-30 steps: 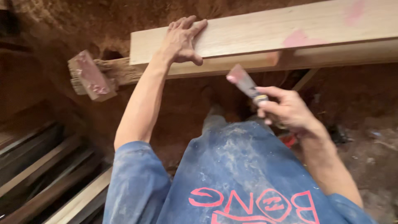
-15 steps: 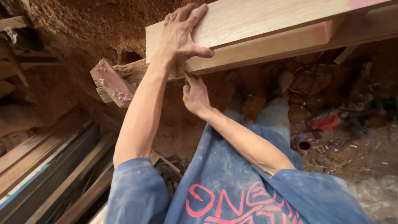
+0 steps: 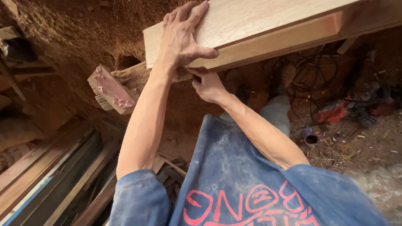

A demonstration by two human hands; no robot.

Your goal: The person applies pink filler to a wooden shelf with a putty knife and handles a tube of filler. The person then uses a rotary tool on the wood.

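Observation:
A long pale wooden plank (image 3: 272,25) runs across the top of the head view, with a stepped edge facing me. My left hand (image 3: 180,37) lies flat on its near end, fingers spread on top and thumb along the front face. My right hand (image 3: 207,86) reaches up beneath that same end, its curled fingers touching the underside. What it holds is hidden. A short wooden block (image 3: 111,90) smeared with pink filler sticks out from under the plank at the left.
Long boards (image 3: 50,180) are stacked at the lower left. A mound of reddish sawdust (image 3: 83,33) rises behind. On the dirt floor at the right lie a red and black power tool (image 3: 347,111), tangled cables and a small round can (image 3: 310,138).
My right hand, which held a putty knife out to the right a second ago, has swung left and up under the plank's end. My left hand stays on the plank.

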